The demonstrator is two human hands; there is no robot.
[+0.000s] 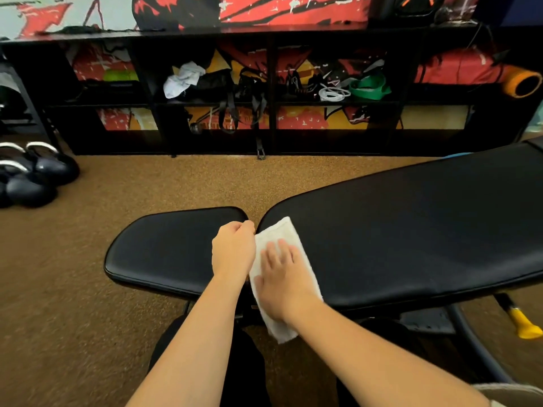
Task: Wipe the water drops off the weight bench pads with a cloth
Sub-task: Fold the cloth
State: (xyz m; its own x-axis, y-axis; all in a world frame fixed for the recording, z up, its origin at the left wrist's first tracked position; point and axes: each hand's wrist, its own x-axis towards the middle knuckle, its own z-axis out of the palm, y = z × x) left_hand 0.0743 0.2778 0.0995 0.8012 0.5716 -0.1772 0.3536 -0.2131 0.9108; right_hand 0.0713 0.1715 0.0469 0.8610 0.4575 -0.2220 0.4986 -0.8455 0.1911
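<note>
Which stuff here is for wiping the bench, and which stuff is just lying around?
For the job: white folded cloth; small black seat pad; long black back pad; left hand; right hand.

Just lying about: dark round kettlebells; green resistance band; orange foam roller; crumpled white rag.

Gym room: weight bench (411,230), kettlebells (32,177) on rubber floor (147,186), resistance bands (370,88) on shelving (273,104).

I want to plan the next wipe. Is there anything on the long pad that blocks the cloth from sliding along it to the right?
Nothing visible does. The right hand lies flat on the cloth at the near left end of the long pad, and the pad's surface to the right is bare.
</note>
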